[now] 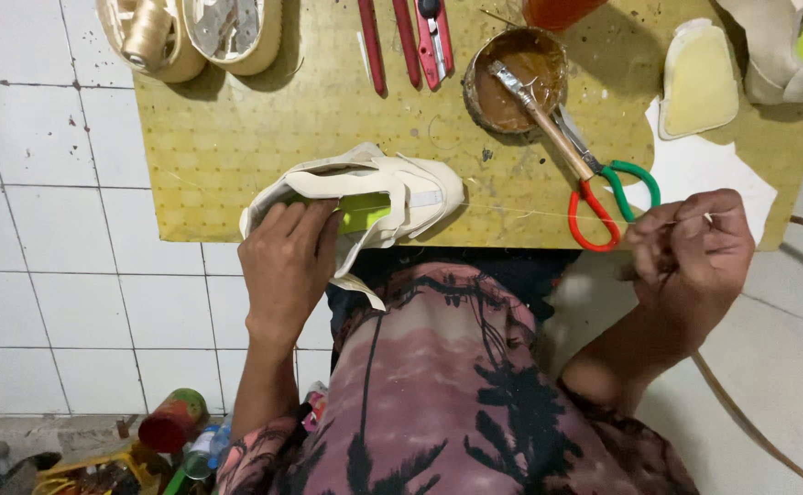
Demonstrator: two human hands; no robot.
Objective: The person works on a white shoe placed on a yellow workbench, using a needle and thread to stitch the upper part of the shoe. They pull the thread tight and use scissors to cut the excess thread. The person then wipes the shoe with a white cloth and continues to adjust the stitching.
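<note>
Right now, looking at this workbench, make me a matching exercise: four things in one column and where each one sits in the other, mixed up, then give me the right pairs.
Things:
1. cream shoe upper
2. scissors
3. brush
4. thread

Places:
A. lying across the glue pot
B. stretched from the shoe toward the right hand
C. held down at the board's near edge by the left hand
D. flat on the yellow board, red and green handles toward the person

Pairs: 1-C, 2-D, 3-A, 4-B
</note>
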